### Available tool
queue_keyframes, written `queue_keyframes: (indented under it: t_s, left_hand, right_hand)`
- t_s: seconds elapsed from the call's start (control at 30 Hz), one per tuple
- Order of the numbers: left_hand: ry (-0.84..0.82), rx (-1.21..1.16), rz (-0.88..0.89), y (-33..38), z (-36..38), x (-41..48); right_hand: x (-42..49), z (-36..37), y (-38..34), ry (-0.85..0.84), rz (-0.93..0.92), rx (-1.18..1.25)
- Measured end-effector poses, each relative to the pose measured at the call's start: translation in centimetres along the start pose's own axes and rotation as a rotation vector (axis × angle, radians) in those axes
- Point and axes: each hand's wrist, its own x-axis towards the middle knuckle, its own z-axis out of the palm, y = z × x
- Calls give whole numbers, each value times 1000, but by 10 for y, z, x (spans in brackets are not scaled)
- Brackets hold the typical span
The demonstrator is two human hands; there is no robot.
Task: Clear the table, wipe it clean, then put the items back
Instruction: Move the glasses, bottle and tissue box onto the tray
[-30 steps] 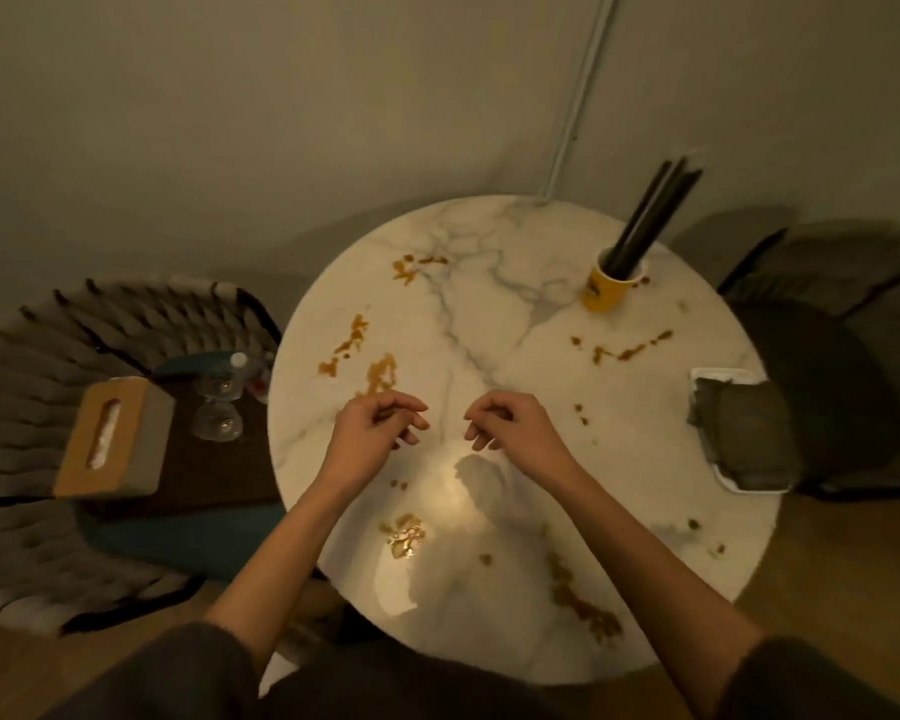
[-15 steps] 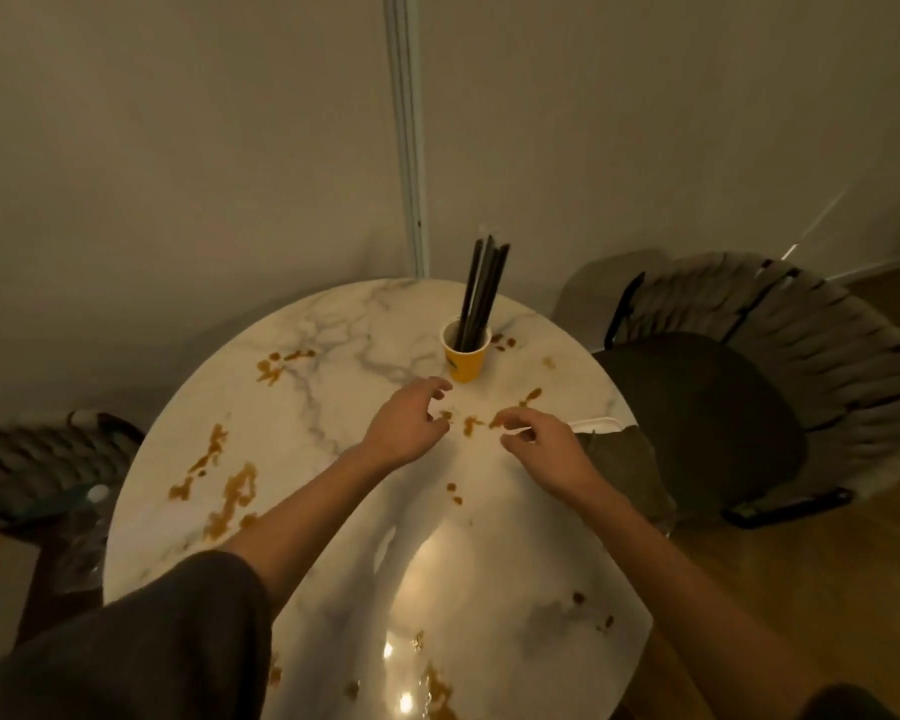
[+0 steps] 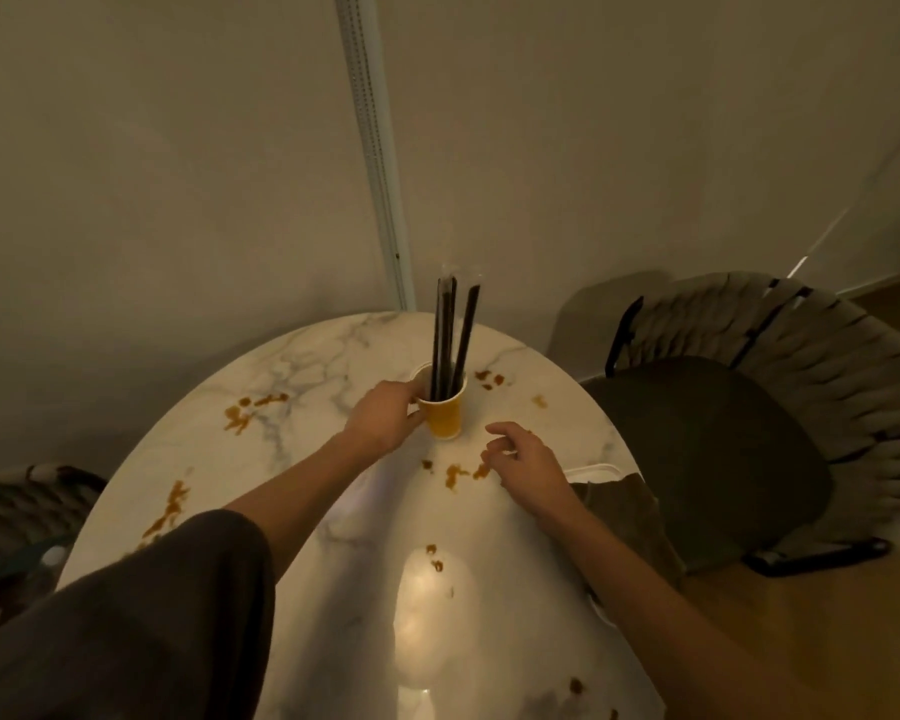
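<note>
Left hand (image 3: pixel 385 419): curled round left side of yellow paper cup (image 3: pixel 445 419), thumb up near rim, fingers against cup wall. Cup upright on far part of round marble table (image 3: pixel 302 371), base on tabletop. Holds several black straws (image 3: pixel 445 330), near upright, slightly fanned, tops well above rim.

Right hand (image 3: pixel 526 470): right of cup and nearer to camera, apart from it. Fingers loosely bent, nothing held. Sits over a patch of brown smears (image 3: pixel 455 475); cannot tell whether fingertips meet tabletop.

More smears left of cup, just beyond it, and along near edge.

White tray (image 3: pixel 593 467) at right rim of table, just beside right wrist, with dark cloth (image 3: pixel 630 511) on it.

Woven chair (image 3: pixel 749 407) right of table, dark seat. Pale vertical conduit (image 3: pixel 372 148) on wall behind.
</note>
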Motion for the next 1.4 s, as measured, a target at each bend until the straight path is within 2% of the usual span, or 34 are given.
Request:
queue_keyframes:
  t_s: [0.13, 0.3, 0.5, 0.57, 0.67, 0.83, 0.97, 1.13, 1.23, 1.4]
  left_hand:
    - [20, -74, 51, -4, -21, -38]
    - [-66, -347, 50, -21, -52, -117]
    - [1, -599, -331, -62, -85, -215]
    - [79, -663, -430, -84, -93, -246]
    - [187, -646, -493, -123, -104, -292]
    - [248, -653, -616, -207, -114, -360]
    - [318, -600, -732, -298, -113, -412]
    - [299, -647, -879, -400, -96, -449]
    - [321, -669, -902, -439, -81, -450]
    - [269, -597, -1054, -498, -39, -443]
  right_hand:
    - [3, 18, -17, -7, -41, 64]
    - [-14, 56, -43, -169, -152, 105]
    - [-57, 137, -81, -290, -331, 60]
    - [-71, 174, -94, -337, -372, 30]
    - [-92, 236, -111, -440, -458, -64]
    - [-118, 344, -137, -658, -500, -108]
    - [-109, 421, -158, -745, -504, -362]
    - [-50, 502, -172, -624, -487, -642]
    - [-11, 534, -176, -522, -489, -856]
    - [7, 577, -168, -501, -448, -1296]
